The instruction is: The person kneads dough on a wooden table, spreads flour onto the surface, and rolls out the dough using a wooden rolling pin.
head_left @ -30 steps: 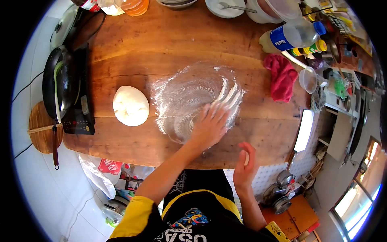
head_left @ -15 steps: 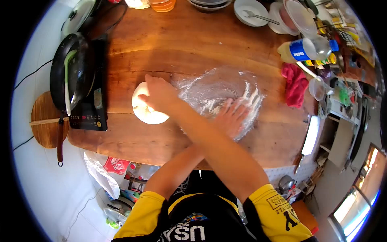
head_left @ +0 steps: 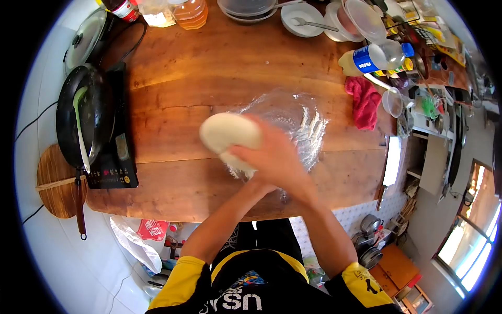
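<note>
A round, pale ball of dough (head_left: 230,133) is in my right hand (head_left: 277,154), which grips its right side with the thumb along the near edge. Dough and hand are smeared by motion and appear just over the left part of the floured patch. My left hand (head_left: 264,183) lies beneath or behind my right hand, with only the part by the wrist showing; its fingers are hidden. White flour (head_left: 311,136) is spread on the wooden table (head_left: 178,186), with finger streaks on its right side.
At left, a black frying pan (head_left: 86,118) holding a green-and-white spatula (head_left: 81,125) sits on an induction cooker (head_left: 117,162). On the right are a red cloth (head_left: 363,102), a Pepsi bottle (head_left: 371,57) and a cleaver (head_left: 392,162). Bowls (head_left: 303,21) line the far edge.
My right hand has moved the dough rightward, from bare wood to the floured patch. My left hand has drawn back from the flour toward me, and my arms are less crossed. The view has shifted slightly.
</note>
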A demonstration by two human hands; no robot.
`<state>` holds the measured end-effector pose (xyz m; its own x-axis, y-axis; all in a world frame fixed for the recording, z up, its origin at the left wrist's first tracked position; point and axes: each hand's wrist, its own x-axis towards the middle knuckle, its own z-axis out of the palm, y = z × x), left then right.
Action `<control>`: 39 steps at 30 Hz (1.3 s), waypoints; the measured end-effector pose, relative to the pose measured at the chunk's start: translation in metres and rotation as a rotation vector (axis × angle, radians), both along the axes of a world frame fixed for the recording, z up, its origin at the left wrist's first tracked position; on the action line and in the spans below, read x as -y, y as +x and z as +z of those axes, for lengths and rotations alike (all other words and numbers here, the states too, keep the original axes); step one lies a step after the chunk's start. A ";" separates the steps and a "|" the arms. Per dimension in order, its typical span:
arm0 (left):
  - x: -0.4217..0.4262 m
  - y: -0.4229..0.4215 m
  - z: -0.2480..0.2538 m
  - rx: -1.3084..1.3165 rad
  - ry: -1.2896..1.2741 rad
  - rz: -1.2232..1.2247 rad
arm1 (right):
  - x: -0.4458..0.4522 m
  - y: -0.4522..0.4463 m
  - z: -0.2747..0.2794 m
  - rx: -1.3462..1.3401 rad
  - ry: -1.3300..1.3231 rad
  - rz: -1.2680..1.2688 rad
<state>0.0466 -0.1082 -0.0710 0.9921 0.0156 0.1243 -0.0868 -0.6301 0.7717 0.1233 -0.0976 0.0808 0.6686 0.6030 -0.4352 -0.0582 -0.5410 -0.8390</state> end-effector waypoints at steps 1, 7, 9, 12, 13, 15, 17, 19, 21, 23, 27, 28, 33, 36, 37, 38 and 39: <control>0.000 -0.007 0.003 -0.056 -0.478 0.131 | 0.020 0.005 0.016 0.021 -0.013 -0.105; -0.039 -0.017 0.044 -0.393 -0.356 0.367 | 0.088 0.020 0.009 0.101 0.072 -0.442; -0.050 -0.006 0.050 -0.458 -1.121 0.611 | 0.090 0.009 -0.015 0.444 -0.024 -0.448; -0.056 0.029 0.089 -0.536 -1.740 0.741 | 0.097 -0.009 -0.066 0.953 -0.047 -0.181; -0.058 0.031 0.090 -0.553 -1.708 0.756 | 0.094 -0.017 -0.074 0.944 -0.069 -0.150; -0.066 0.019 0.072 -0.613 -1.416 0.698 | 0.099 -0.041 -0.070 0.852 -0.113 -0.037; -0.070 0.009 0.058 -0.618 -0.870 0.619 | 0.113 -0.064 -0.061 0.856 -0.137 0.013; -0.074 0.011 0.066 -0.590 -0.462 0.564 | 0.134 -0.088 -0.051 0.717 -0.183 -0.105; -0.067 0.019 0.065 -0.540 -0.060 0.496 | 0.157 -0.112 -0.047 0.621 -0.186 -0.279; -0.046 0.033 0.049 -0.081 0.270 0.363 | 0.182 -0.129 -0.045 0.516 -0.184 -0.444; 0.011 0.063 0.030 0.013 0.571 0.180 | 0.221 -0.151 -0.048 0.230 -0.266 -0.698; 0.018 0.066 0.031 -0.004 0.625 0.163 | 0.234 -0.156 -0.055 0.224 -0.280 -0.731; 0.027 0.073 0.029 -0.041 0.794 0.049 | 0.295 -0.163 -0.067 0.198 -0.246 -0.846; 0.015 0.074 0.016 0.007 0.942 0.199 | 0.336 -0.163 -0.070 0.144 -0.170 -0.917; 0.018 0.074 0.012 -0.020 0.835 0.233 | 0.353 -0.169 -0.079 0.174 -0.183 -0.899; 0.023 0.070 0.010 -0.029 0.840 0.197 | 0.369 -0.175 -0.087 0.204 -0.205 -0.887; 0.026 0.068 0.008 -0.067 0.979 0.188 | 0.381 -0.177 -0.090 0.249 -0.214 -0.908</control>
